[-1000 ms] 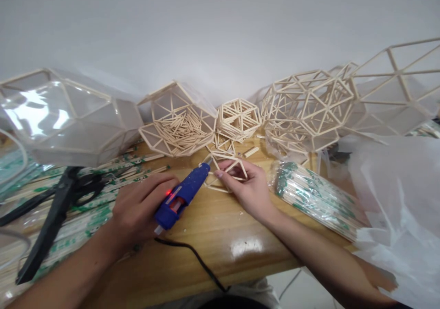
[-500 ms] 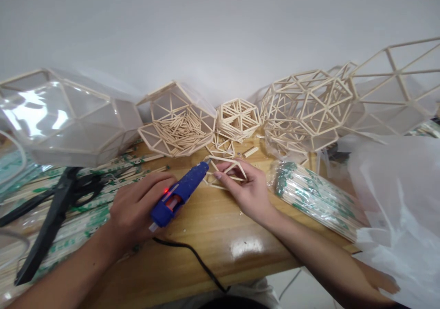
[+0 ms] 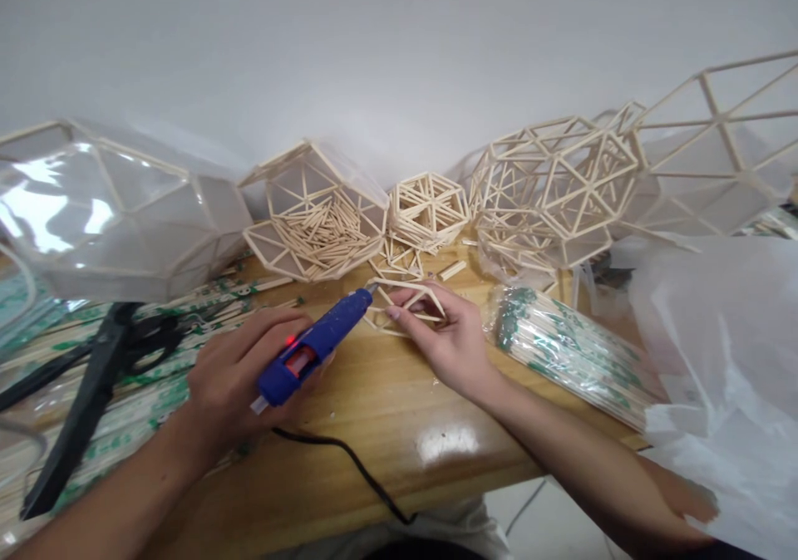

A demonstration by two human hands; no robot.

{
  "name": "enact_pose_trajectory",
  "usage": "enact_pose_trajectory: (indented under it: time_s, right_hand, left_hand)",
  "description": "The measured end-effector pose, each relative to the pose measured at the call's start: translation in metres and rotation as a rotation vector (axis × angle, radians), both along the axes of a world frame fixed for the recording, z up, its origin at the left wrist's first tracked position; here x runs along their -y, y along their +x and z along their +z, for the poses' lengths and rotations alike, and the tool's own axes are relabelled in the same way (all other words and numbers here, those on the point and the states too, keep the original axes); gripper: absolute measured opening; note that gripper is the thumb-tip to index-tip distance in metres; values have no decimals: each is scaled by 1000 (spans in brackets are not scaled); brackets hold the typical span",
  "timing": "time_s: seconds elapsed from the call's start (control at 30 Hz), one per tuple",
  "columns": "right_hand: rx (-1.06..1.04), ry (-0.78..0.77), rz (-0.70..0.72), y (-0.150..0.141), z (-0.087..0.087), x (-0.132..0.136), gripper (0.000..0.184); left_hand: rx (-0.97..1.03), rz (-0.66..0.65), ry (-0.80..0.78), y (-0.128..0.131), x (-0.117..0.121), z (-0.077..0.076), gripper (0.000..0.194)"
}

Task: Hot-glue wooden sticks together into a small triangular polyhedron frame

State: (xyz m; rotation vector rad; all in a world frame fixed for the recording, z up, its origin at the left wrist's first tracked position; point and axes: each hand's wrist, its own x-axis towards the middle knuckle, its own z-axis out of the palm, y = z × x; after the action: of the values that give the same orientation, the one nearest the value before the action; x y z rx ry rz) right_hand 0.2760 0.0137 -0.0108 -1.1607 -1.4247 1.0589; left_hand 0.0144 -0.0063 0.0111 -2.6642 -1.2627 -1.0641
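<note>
My left hand (image 3: 240,377) is wrapped round a blue hot glue gun (image 3: 315,344) with a red light on its side. Its nozzle points at a small frame of thin wooden sticks (image 3: 405,302) lying on the wooden table (image 3: 374,427). My right hand (image 3: 445,336) pinches that frame at its near side, holding it against the table. The gun's black cord (image 3: 349,469) runs off the table's front edge.
Several stick-built polyhedra stand along the back wall: a large film-covered one (image 3: 105,211) at left, one holding loose sticks (image 3: 315,215), a small one (image 3: 430,211), bigger open ones (image 3: 554,186) at right. Black scissors (image 3: 93,377) lie left. A wrapped stick bundle (image 3: 567,352) and plastic bag (image 3: 723,361) lie right.
The glue gun and my left hand have slid a little to the left and up. My right hand keeps its hold on the stick frame. The view has tilted slightly.
</note>
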Motion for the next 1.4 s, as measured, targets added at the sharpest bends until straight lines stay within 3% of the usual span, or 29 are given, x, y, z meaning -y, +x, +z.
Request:
enact_pose_trajectory:
  time_s: [0.37, 0.97, 1.17, 1.27, 1.37, 1.4]
  right_hand:
    - [-67, -146, -20, -2, 5, -2, 18]
    - [-54, -126, -24, -3, 1, 0, 18]
    - [-74, -149, -16, -5, 3, 0, 24]
    - [-84, -180, -11, -4, 6, -1, 30]
    - [-131, -245, 34, 0, 8, -4, 29]
    - [-168, -274, 59, 2, 7, -5, 28]
  left_hand:
    - [-47, -27, 38, -4, -2, 3, 24]
    - [-101, -22, 113, 1, -1, 1, 17]
    - [-103, -4, 106, -5, 2, 3, 25]
    - [-35, 28, 90, -4, 0, 4, 24]
    - [204, 50, 29, -2, -4, -2, 13]
    - [263, 100, -85, -3, -5, -5, 9]
